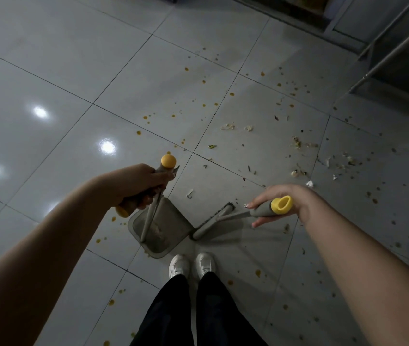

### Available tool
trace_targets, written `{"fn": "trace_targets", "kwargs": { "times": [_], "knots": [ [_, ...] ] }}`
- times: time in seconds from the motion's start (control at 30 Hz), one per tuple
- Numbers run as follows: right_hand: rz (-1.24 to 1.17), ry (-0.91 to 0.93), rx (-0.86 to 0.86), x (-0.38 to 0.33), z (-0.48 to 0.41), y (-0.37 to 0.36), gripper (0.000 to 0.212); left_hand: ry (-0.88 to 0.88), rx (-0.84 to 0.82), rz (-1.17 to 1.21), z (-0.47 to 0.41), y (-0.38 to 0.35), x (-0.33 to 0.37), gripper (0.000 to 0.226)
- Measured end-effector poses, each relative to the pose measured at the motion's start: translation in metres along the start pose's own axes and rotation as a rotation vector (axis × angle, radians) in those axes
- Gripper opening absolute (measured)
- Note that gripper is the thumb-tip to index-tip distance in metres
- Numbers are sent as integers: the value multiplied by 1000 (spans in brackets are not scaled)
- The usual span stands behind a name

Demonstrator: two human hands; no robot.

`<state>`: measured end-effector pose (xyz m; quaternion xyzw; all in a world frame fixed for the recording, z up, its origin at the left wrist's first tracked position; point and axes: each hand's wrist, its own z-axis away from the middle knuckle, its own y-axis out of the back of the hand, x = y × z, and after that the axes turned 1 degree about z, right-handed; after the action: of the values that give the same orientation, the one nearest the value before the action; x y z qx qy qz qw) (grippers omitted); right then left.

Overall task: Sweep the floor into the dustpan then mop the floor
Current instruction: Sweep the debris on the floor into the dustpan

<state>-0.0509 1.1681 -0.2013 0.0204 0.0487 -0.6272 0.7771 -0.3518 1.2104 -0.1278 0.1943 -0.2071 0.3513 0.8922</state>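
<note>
My left hand grips the grey, yellow-capped handle of a long-handled dustpan, whose grey pan rests on the tiled floor just ahead of my shoes. My right hand holds the yellow-tipped grey handle of a broom; its brush head lies on the floor, touching the pan's right edge. Some pale scraps lie inside the pan. Food scraps and orange drops are scattered over the tiles ahead and to the right.
My white shoes and black trousers stand right behind the pan. A metal rack with thin legs stands at the far right. A dark threshold runs along the top. More orange spots dot the tiles near my feet.
</note>
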Motion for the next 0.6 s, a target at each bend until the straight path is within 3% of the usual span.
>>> {"fn": "trace_targets", "kwargs": {
  "times": [0.33, 0.6],
  "knots": [
    [-10, -148, -60, 29, -47, -9, 8, 17, 20, 26, 1, -4, -6, 37],
    [158, -176, -84, 37, -63, 2, 22, 5, 50, -47, 5, -8, -5, 36]
  ]
}}
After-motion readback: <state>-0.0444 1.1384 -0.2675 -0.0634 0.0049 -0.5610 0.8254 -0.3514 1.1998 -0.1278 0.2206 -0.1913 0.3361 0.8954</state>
